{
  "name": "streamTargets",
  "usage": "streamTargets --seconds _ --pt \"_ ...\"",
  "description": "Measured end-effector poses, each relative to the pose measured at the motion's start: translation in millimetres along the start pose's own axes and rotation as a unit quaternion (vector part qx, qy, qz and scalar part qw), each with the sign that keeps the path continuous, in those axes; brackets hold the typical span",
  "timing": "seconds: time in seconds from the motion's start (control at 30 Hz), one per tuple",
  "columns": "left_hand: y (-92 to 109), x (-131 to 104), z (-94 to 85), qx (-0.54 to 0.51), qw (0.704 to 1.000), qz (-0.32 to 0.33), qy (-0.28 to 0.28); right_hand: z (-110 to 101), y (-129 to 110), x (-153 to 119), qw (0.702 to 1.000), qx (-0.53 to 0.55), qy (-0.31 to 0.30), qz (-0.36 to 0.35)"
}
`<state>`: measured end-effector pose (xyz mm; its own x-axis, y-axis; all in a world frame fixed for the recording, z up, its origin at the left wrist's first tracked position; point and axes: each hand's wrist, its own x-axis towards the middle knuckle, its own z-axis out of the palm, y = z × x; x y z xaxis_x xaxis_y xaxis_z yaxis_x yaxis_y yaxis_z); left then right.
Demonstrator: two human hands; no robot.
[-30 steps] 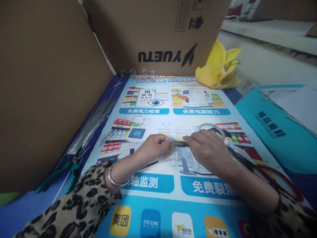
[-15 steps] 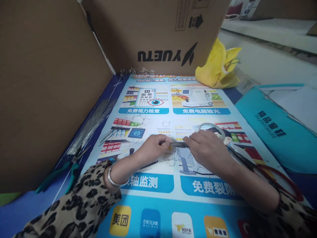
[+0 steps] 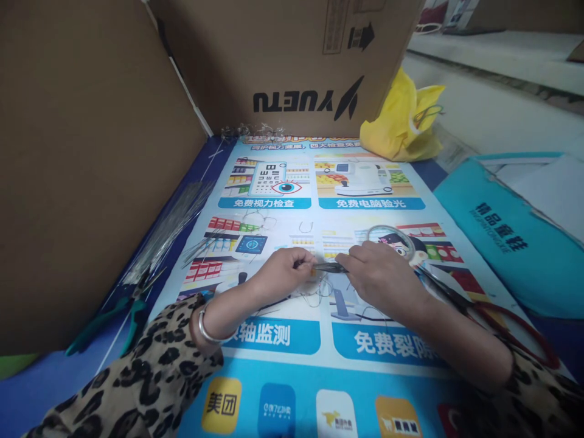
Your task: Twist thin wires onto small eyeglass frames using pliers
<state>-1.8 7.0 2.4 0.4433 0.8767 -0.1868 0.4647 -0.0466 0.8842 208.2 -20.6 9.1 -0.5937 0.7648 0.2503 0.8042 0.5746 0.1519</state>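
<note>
My right hand (image 3: 381, 274) is closed round the pliers (image 3: 331, 267), whose metal jaws point left toward my other hand. Pinched fingers of my left hand (image 3: 289, 271) meet the tip of these jaws and hold a wire piece (image 3: 316, 287). Thin bent loops of it hang below the fingers; its held end is hidden. Above my hands, a small curved wire (image 3: 306, 227) and a looped wire shape (image 3: 258, 220) lie on the printed poster sheet (image 3: 314, 365). Behind my right hand a roll of clear tape (image 3: 413, 243) is partly covered.
Straight wires (image 3: 166, 234) lie in a bundle at the left, beside teal-handled pliers (image 3: 132, 307). Red-handled scissors (image 3: 511, 322) rest near my right forearm. Cardboard (image 3: 292, 55) stands behind and left. A yellow bag (image 3: 396, 128) and a turquoise box (image 3: 497, 237) are at the right.
My right hand has shifted very slightly, uncovering a little more of the tape roll. Both hands keep their hold, and the other things stay in place.
</note>
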Motion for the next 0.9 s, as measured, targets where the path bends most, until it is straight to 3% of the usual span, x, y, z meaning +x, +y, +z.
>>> streamTargets --seconds 0.33,0.63,0.9 --pt "1.4 -0.7 0.1 0.005 1.000 0.004 0.003 1.2 -0.4 0.7 1.000 0.004 -0.023 0.005" --pt "2.4 -1.1 -0.9 -0.007 1.000 0.005 0.008 1.3 -0.5 -0.3 1.000 0.001 0.001 -0.001" --pt "13.4 -2.9 -9.4 -0.042 0.998 -0.013 -0.053 3.0 1.0 0.2 1.000 -0.008 0.014 -0.005"
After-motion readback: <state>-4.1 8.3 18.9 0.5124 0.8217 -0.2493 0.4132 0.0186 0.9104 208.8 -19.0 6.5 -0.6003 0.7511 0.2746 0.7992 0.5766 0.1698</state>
